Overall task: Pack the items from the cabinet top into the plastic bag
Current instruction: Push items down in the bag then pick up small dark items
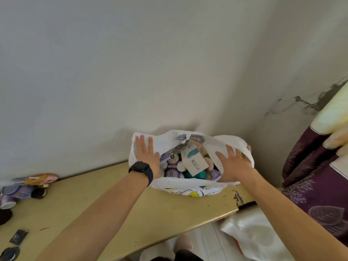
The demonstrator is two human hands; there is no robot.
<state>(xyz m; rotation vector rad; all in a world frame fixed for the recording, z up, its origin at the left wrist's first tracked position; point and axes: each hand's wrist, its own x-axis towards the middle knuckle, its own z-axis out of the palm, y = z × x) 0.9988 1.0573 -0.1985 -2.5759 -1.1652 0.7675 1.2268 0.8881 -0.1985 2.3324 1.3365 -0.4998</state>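
A white plastic bag (190, 187) stands open on the far right end of the yellow cabinet top (105, 204), by the wall. Inside lie several items: a beige card box with a teal shape (194, 160), purple-white cans (172, 161) and a teal round thing (194, 175). My left hand (146, 154), with a black watch on its wrist, presses flat with straight fingers on the bag's left rim. My right hand (232, 163) lies spread on the bag's right rim, its fingertips under a fold of plastic.
At the cabinet's left end lie purple-white cans (17, 192), a pink-orange packet (44, 178), a dark round lid (38, 193) and small black items (17, 236). A purple patterned curtain (316, 181) hangs at the right. Another white bag (252, 234) lies on the floor below the cabinet edge.
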